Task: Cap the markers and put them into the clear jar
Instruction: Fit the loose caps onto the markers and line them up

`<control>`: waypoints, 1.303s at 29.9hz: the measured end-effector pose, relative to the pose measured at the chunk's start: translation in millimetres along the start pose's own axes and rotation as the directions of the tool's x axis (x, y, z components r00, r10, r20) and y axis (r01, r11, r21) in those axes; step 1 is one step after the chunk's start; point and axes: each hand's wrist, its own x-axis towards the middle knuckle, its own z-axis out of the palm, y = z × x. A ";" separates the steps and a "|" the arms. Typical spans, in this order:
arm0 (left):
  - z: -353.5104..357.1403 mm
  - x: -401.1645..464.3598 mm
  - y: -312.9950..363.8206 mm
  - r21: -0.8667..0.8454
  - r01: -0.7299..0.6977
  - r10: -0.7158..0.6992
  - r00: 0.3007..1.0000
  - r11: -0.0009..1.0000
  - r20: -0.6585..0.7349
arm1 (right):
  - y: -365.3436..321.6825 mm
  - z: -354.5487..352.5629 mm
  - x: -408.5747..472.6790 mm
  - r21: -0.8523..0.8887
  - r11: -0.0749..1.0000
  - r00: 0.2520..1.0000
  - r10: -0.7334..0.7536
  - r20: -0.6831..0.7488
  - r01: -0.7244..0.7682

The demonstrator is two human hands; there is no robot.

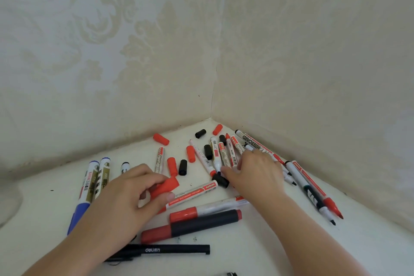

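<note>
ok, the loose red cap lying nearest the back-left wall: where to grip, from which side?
Pinch the red cylindrical cap across its short width at mid-length, coming straight down from above. It lies flat on the white surface, long axis slanted, with bare surface all around it, so fingers likely fit on both long sides.

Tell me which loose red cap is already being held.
The red cap pinched in the left hand between thumb and fingers. The other loose red caps, like the one near the wall, lie untouched on the white surface.
</note>
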 end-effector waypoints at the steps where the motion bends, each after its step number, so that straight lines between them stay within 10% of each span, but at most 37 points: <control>1: -0.5 -0.1 1.9 -0.005 -0.003 0.003 1.000 1.000 0.000 | -1.9 1.0 -1.1 -0.030 0.999 1.000 -0.024 0.010 0.025; 5: -1.7 -0.5 3.1 -0.005 0.015 -0.015 1.000 1.000 0.002 | 0.1 -6.6 -1.0 0.032 0.999 1.000 -0.003 0.003 0.003; 7: -1.5 -0.6 1.5 0.006 0.025 -0.025 1.000 1.000 0.001 | 3.2 -19.6 0.5 0.378 0.915 0.990 0.131 0.045 -0.138; 11: -0.4 -1.3 1.0 0.017 0.031 -0.031 0.999 0.999 -0.009 | -6.8 -42.7 -14.9 0.908 0.060 0.909 -0.007 0.416 -0.415; 14: 0.3 -2.0 1.4 0.020 0.037 -0.036 0.999 0.999 -0.020 | -25.2 -43.7 -32.1 0.800 -0.209 0.801 -0.377 0.465 -0.563; 27: -1.4 -2.8 3.3 0.022 0.020 -0.020 1.000 1.000 -0.009 | -36.5 -33.9 -49.8 0.925 0.106 0.848 -0.372 0.377 -0.364; 39: -7.3 -7.5 16.8 0.148 -0.222 0.208 0.972 0.964 0.104 | -41.2 -45.4 -53.2 0.895 -0.001 0.817 -0.409 0.407 -0.446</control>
